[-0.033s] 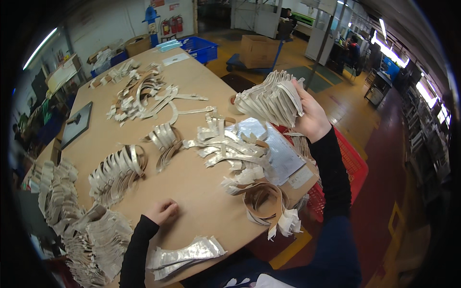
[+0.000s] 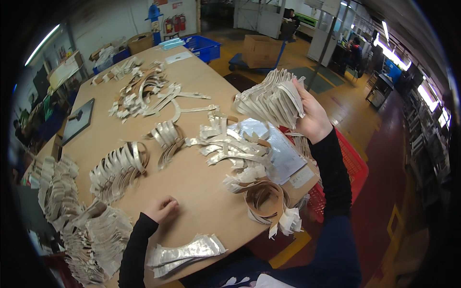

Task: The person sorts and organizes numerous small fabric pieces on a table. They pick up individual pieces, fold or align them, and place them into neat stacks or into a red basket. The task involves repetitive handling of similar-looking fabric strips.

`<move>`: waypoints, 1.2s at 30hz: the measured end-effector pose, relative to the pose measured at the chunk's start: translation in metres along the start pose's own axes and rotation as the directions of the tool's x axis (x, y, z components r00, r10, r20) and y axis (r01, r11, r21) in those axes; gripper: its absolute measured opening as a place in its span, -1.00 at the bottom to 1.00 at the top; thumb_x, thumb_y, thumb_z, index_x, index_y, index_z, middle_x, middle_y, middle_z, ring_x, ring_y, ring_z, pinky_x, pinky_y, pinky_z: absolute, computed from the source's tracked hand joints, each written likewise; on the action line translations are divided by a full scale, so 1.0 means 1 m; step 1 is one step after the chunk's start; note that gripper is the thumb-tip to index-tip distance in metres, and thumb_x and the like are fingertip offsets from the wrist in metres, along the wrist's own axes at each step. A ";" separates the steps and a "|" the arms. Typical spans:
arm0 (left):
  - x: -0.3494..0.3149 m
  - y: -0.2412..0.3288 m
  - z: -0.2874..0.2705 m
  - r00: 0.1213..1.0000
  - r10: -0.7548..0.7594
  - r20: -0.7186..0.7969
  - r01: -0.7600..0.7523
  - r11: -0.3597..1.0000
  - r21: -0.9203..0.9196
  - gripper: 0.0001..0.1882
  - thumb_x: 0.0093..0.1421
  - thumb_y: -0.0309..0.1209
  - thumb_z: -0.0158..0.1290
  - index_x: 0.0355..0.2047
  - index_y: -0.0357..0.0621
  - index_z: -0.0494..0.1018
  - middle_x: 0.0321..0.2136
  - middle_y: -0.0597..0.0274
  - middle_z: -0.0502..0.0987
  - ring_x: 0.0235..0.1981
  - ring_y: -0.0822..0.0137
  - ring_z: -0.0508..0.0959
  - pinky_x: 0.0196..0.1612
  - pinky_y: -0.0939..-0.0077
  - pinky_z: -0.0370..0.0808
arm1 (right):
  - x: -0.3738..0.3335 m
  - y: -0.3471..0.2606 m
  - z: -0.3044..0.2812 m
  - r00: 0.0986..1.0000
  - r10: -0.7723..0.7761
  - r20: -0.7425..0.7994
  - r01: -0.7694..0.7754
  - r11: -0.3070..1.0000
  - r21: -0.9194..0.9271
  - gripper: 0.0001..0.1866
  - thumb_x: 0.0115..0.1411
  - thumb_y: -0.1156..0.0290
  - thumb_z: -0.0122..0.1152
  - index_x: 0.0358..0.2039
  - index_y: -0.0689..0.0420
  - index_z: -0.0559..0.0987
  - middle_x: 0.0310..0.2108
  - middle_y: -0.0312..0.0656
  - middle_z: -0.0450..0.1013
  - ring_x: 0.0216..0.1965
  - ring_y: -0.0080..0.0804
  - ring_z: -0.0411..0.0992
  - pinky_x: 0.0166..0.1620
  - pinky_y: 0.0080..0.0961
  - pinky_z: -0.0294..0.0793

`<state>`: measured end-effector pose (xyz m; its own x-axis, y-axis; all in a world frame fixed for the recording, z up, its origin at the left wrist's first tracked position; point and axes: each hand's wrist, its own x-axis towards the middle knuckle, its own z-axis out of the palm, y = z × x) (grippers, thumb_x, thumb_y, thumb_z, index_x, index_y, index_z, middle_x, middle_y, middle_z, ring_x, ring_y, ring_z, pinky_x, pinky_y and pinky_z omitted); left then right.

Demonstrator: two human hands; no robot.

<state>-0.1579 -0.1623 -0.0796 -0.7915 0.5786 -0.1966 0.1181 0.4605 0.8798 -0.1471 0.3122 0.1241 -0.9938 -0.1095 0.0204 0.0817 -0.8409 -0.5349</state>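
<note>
My right hand (image 2: 314, 117) is raised over the table's right edge, its fingers closed round a thick stack of pale curved strips (image 2: 269, 98). The strips look like cut straps with ragged white edges, pressed side by side. My left hand (image 2: 162, 209) rests on the brown tabletop (image 2: 192, 192) with its fingers curled in, and nothing shows in it. Just in front of me, below that hand, lies a small pile of silvery curved strips (image 2: 189, 250). Beneath the raised stack is a loose heap of silvery straps (image 2: 233, 146), partly on a silver sheet (image 2: 283, 153).
Bundled strips (image 2: 117, 170) and a coiled strip bundle (image 2: 264, 199) lie on the table. More strips (image 2: 98, 235) are heaped at the left edge. A red basket (image 2: 353, 165) stands below the right edge. Farther off are a blue crate (image 2: 204, 48) and a carton on a trolley (image 2: 261, 50).
</note>
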 end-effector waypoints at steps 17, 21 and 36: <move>-0.020 0.163 -0.026 0.896 0.407 -0.178 -0.443 0.847 -0.295 0.48 -0.05 0.25 0.30 0.37 -0.31 -0.56 0.39 -0.22 -0.16 0.43 -0.01 -0.09 0.42 0.24 -0.06 | -0.032 0.220 0.102 0.901 0.160 0.404 0.345 0.302 -0.889 -0.31 0.39 0.23 0.07 0.32 0.29 -0.01 0.24 0.11 0.13 0.29 -0.15 0.12 0.31 -0.23 0.12; -0.028 0.136 -0.031 0.935 0.343 -0.087 -0.351 0.868 -0.350 0.55 -0.10 0.18 0.38 0.35 -0.16 -0.68 0.40 -0.19 -0.18 0.44 0.02 -0.11 0.42 0.18 -0.06 | -0.031 0.235 0.097 0.841 0.312 0.443 0.425 0.126 -0.896 -0.36 0.43 0.09 -0.08 0.28 0.31 0.05 0.18 0.18 0.14 0.24 0.10 0.11 0.30 -0.11 0.05; -0.045 0.105 -0.036 0.939 0.344 0.017 -0.310 0.865 -0.394 -0.06 -0.14 -0.26 0.48 0.22 -0.17 0.27 0.11 0.14 0.42 0.16 0.28 0.39 0.22 0.31 0.34 | -0.021 0.271 0.089 0.755 0.271 0.597 0.613 0.031 -0.789 0.05 0.32 -0.10 -0.02 0.40 0.33 -0.38 0.37 0.50 -0.45 0.42 0.41 -0.37 0.35 0.10 -0.22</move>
<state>-0.1314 -0.1648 0.0373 -0.6922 0.7132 0.1105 0.1110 -0.0461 0.9927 -0.0973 0.0400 0.0539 -0.6827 -0.6272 0.3749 -0.6669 0.3252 -0.6704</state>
